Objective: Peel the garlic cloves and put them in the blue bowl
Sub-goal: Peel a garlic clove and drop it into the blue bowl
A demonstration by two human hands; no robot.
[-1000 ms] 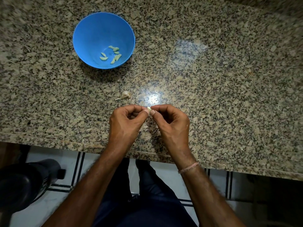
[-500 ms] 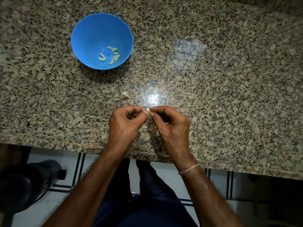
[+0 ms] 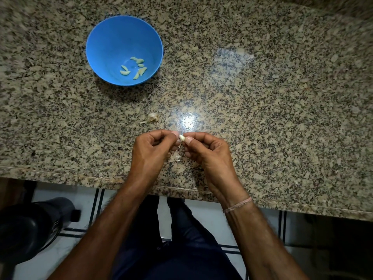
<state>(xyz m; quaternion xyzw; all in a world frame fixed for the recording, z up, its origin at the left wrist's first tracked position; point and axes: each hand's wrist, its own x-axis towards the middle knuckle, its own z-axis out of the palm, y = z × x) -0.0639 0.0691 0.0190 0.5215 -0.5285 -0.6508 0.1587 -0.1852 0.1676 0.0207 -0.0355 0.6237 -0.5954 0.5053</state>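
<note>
A small pale garlic clove is pinched between the fingertips of my left hand and my right hand, just above the granite counter near its front edge. Both hands have curled fingers. The blue bowl stands at the far left of the counter, well beyond my hands, and holds several peeled cloves at its bottom. A piece of garlic with papery skin lies on the counter between the bowl and my hands.
The speckled granite counter stretches wide to the right, with a bright light glare just beyond my hands. Bits of peel lie under my hands. Below the counter edge are a tiled floor and a dark round object at lower left.
Both hands stay together on the clove with only small finger movements; more of the pale clove shows between the fingertips now.
</note>
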